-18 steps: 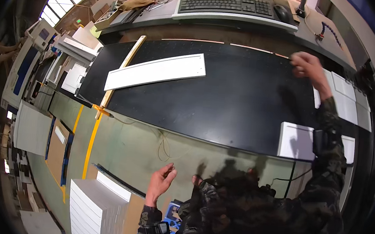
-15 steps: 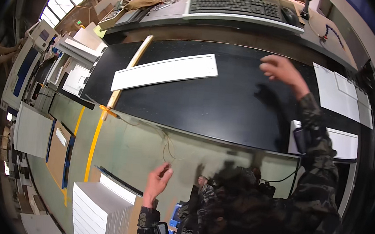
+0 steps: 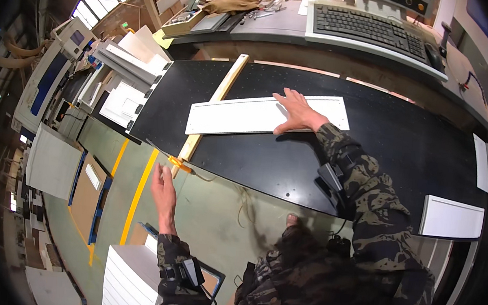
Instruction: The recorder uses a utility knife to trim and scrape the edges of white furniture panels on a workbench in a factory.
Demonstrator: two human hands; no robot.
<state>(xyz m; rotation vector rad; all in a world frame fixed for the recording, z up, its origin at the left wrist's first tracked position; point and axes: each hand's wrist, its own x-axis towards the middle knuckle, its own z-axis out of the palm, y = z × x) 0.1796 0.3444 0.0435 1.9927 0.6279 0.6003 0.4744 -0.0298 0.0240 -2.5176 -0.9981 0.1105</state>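
Observation:
A long white panel (image 3: 233, 114) lies slantwise on the black tabletop (image 3: 243, 158), its left end across a pale wooden strip (image 3: 231, 77). Over the panel's right part is my right hand (image 3: 298, 113), open, with the fingers spread toward the far edge and the thumb near the close edge. Whether it presses on the panel I cannot tell. My left hand (image 3: 165, 195) is off the table's near side, fingers stretched out and holding nothing. Just beyond its fingertips, an orange-handled tool with a thin nozzle and a hose, seemingly an air blow gun (image 3: 180, 164), rests by the strip's near end.
A keyboard (image 3: 370, 31) and a mouse (image 3: 433, 54) stand on a raised shelf behind the table. Another white panel (image 3: 452, 218) lies at the right end. Stacked white boards (image 3: 128, 282) rise from the floor near my left arm. Cardboard sheets (image 3: 86, 197) lie farther left.
My right hand has come left from above the bare tabletop to the white panel, its fingers spreading. My left hand has moved left and up, toward the orange tool. The view has shifted.

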